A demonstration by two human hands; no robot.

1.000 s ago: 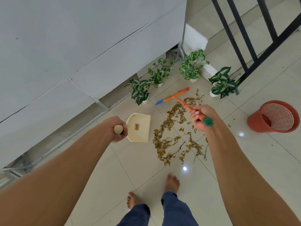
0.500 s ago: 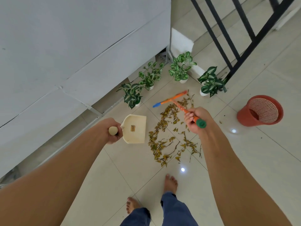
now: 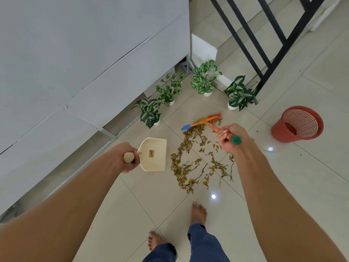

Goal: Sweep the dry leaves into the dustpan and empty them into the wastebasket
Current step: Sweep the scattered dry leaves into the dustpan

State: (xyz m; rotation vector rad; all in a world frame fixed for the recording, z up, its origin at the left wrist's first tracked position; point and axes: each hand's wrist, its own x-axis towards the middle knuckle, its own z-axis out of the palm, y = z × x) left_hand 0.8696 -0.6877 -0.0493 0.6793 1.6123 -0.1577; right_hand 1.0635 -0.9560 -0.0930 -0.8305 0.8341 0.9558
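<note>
- Step in hand, as we judge it: the first sweep. The dustpan [image 3: 154,155] shows nothing inside but a small label, and nothing has gone to the wastebasket [image 3: 297,124] yet.
- Our left hand [image 3: 128,159] is wrapped tight round the dustpan's round-ended handle. The pan sits just left of the leaves [image 3: 196,157] with its straight open edge toward them. We cannot tell whether that edge touches the floor [image 3: 132,214].
- Our right hand [image 3: 229,138] is curled round the orange shaft of the broom [image 3: 203,121], just below its green cap. The orange and blue head sits at the far end of the litter, blurred.
- The leaves are dry, yellow-brown and small, mixed with thin dark twigs. They lie in a loose ring on the pale tiles, between pan and right hand, ahead of our bare feet.
- Next move, in our view: get the pan's lip flat on the tile, then draw the broom across toward it in short strokes. Twigs may snag or roll past the lip.
- A few specks lie out toward the wastebasket, which stands well apart on the right, so a carry follows.
- Four potted plants [image 3: 204,82] stand beyond the litter, near the broom head.
</note>
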